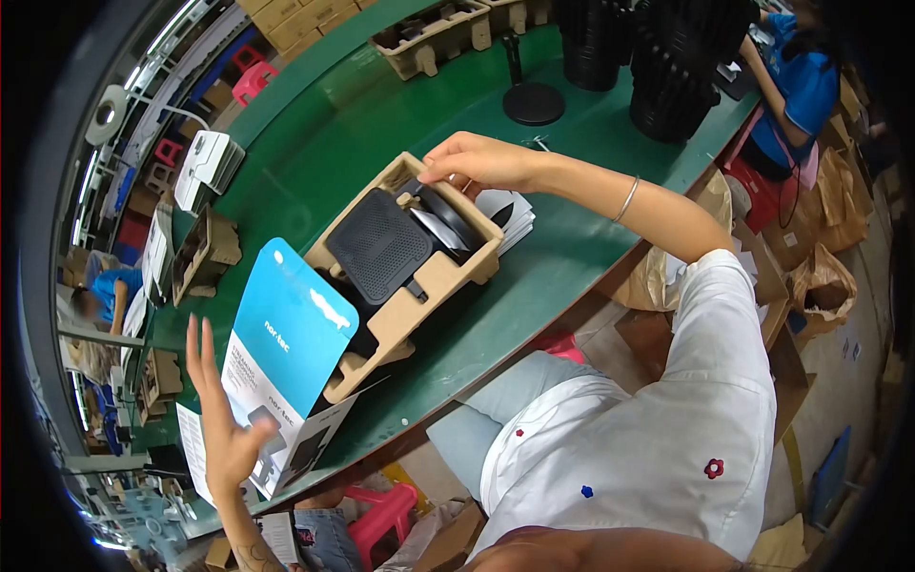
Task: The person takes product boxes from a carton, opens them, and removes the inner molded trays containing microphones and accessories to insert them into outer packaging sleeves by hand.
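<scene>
A brown moulded pulp tray [389, 329] lies tilted, its lower end inside an open blue and white printed box [291, 334]. In the tray sit a black perforated panel [378, 246], a round black part [448, 217] and a white packet [437, 230]. My right hand [477, 162] grips the tray's upper end, fingers bent over its rim. My left hand [225, 434] is beside the box's left side, fingers stretched upward and thumb apart, holding nothing. Folded white papers [513, 217] lie just beyond the tray's right end.
The green bench [381, 124] carries a black round-based stand [533, 103], stacked black containers [672, 91], more pulp trays [434, 38] and white boxes [207, 167]. People in blue sit at right [808, 81] and far left [122, 283].
</scene>
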Action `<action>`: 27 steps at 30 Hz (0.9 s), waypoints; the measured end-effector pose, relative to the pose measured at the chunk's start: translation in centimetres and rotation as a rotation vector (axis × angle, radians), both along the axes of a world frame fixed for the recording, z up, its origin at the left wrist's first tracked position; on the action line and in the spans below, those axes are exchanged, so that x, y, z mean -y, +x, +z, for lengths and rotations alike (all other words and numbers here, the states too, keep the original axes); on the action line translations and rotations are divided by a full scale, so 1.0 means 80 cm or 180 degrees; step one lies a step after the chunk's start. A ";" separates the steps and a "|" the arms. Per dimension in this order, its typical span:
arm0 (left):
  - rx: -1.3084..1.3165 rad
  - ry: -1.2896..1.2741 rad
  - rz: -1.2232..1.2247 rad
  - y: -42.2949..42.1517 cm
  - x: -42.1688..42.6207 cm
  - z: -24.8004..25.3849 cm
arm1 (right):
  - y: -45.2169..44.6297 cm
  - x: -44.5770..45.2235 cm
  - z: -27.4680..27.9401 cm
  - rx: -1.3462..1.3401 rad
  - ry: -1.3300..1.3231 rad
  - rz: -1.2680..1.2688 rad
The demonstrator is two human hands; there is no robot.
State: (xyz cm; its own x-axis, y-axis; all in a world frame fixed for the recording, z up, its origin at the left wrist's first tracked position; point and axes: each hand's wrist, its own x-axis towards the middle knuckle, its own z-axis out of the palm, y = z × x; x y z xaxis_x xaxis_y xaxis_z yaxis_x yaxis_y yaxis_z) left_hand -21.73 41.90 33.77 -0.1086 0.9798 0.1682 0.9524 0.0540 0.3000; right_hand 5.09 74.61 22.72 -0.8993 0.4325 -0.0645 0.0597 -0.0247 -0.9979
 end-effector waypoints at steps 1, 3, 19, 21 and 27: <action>-0.0007 0.0264 -0.0061 0.029 -0.027 0.010 | -0.001 0.001 -0.004 -0.0075 -0.0108 -0.0037; -0.0332 0.0670 -0.0431 0.080 -0.079 0.013 | -0.002 -0.002 -0.011 -0.0205 -0.0272 -0.0014; -0.1898 0.0509 -0.2794 0.170 -0.264 -0.025 | -0.004 -0.004 -0.028 -0.0643 -0.0575 0.0272; -0.1884 0.0440 -0.2853 0.169 -0.264 -0.024 | -0.004 -0.004 -0.027 -0.0644 -0.0537 0.0248; -0.1889 0.0324 -0.2888 0.165 -0.258 -0.013 | -0.002 -0.001 -0.023 -0.0663 -0.0438 0.0299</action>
State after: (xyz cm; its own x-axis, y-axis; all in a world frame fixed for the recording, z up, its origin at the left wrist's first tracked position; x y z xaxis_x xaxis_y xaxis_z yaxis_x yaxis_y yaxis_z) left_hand -8.49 62.54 32.75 0.7735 0.6325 0.0402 0.6196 -0.7414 -0.2576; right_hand 4.91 74.72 20.90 -0.9352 0.3463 0.0737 -0.1381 -0.1651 -0.9766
